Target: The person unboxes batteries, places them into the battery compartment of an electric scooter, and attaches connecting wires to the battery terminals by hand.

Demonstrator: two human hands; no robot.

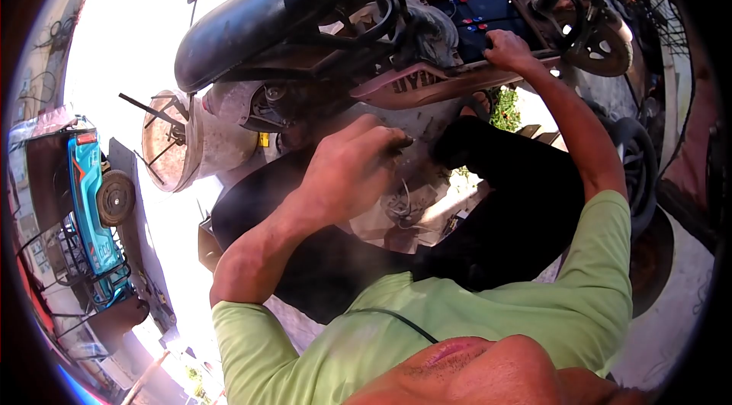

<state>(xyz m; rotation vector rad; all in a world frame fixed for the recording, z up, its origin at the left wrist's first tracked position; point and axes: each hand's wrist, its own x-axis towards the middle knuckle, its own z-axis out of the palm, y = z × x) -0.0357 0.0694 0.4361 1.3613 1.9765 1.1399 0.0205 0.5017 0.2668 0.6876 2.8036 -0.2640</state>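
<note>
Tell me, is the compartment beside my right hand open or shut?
Open: the compartment is uncovered, and dark blocks with red and blue spots show inside, beside your right hand.

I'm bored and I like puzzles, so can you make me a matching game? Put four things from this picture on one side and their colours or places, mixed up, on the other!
Things:
1. Right hand
2. Left hand
3. Seat
4. Shirt

Colours and places:
A. Light green
B. Between the seat and the shirt in the picture
C. Black
D. At the batteries

Right pairs: 1-D, 2-B, 3-C, 4-A
</note>
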